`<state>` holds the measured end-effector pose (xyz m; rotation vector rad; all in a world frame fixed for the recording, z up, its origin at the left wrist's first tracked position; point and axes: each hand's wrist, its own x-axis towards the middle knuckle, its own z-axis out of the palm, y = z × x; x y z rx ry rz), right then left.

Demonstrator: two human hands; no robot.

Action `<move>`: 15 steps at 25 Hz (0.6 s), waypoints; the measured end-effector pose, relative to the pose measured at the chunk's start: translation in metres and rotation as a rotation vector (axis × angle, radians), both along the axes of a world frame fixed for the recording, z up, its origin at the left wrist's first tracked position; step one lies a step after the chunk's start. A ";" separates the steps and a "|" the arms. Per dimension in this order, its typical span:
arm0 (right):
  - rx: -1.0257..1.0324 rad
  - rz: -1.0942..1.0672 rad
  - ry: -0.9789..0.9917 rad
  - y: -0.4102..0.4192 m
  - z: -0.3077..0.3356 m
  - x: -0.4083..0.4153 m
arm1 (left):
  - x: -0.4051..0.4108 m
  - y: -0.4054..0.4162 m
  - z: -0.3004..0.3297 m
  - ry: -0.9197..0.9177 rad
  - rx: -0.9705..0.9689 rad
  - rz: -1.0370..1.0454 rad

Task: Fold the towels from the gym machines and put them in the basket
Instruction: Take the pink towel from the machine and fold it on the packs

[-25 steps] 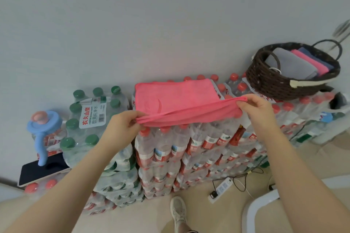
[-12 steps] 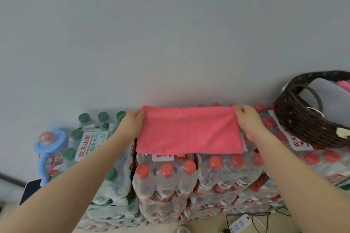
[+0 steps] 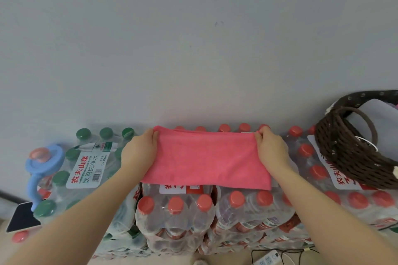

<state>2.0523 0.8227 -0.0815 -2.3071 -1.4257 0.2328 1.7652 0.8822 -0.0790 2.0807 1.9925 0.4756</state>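
A pink towel (image 3: 204, 161) lies folded in half on top of stacked packs of red-capped water bottles (image 3: 237, 211), against the grey wall. My left hand (image 3: 140, 149) pinches its far left corner. My right hand (image 3: 271, 148) pinches its far right corner. At the right edge a dark brown woven basket (image 3: 344, 153) sits on the bottle packs, with a grey folded towel (image 3: 381, 122) inside; most of the basket is cut off by the frame.
Packs of green-capped bottles (image 3: 86, 163) stand to the left. A blue bottle with a loop handle (image 3: 41, 168) and a dark phone (image 3: 22, 217) lie at the far left. A white power strip (image 3: 267, 259) and cables lie on the floor below.
Both hands carried the near edge of the towel away from me to the far edge, folding it in half, and now hold the far corners. The camera tilted upward.
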 end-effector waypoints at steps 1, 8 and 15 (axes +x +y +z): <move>-0.007 0.010 -0.025 0.000 0.000 0.000 | 0.000 0.000 -0.001 0.029 0.001 0.008; -0.056 -0.011 0.011 0.008 0.000 0.005 | 0.002 0.008 0.004 0.057 0.025 0.049; 0.184 0.353 0.024 0.001 0.039 -0.056 | 0.035 0.000 -0.001 0.181 0.334 -0.499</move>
